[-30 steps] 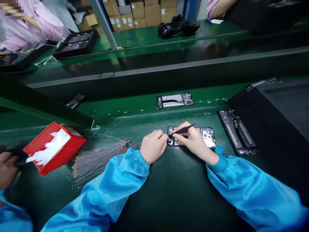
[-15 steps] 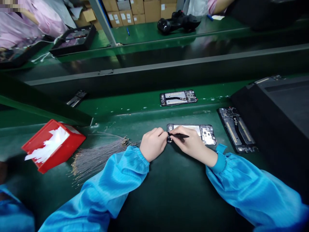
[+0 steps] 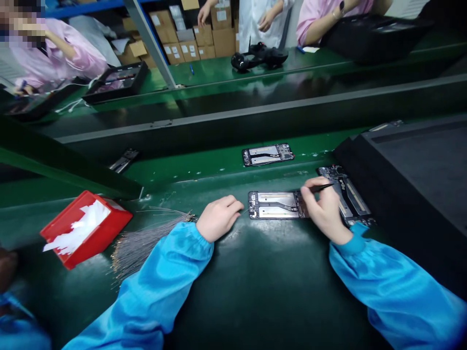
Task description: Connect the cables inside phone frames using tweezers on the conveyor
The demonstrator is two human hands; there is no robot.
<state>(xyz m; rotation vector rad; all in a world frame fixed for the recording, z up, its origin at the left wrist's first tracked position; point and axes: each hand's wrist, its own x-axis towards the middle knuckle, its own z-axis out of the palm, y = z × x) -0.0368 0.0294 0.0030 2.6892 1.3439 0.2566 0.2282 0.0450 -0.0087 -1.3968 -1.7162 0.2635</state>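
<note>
The open phone [image 3: 276,205] lies flat on the green bench [image 3: 255,282], long side across, showing a silver plate with a dark cable and, apparently, a circuit board at each end. The left hand [image 3: 218,218], loosely curled and holding nothing, sits at its 9 o'clock end. The right hand [image 3: 324,206], at 3 o'clock, pinches black tweezers [image 3: 321,186]. A second phone [image 3: 346,199] lies just beyond.

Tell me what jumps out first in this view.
The open phone frame lies at the centre of the dark green bench, between two blue-sleeved arms. The left hand is at its left end; the right hand, at its right end, holds black tweezers. At far left sits a red bin beside a bundle of thin wires.
</note>
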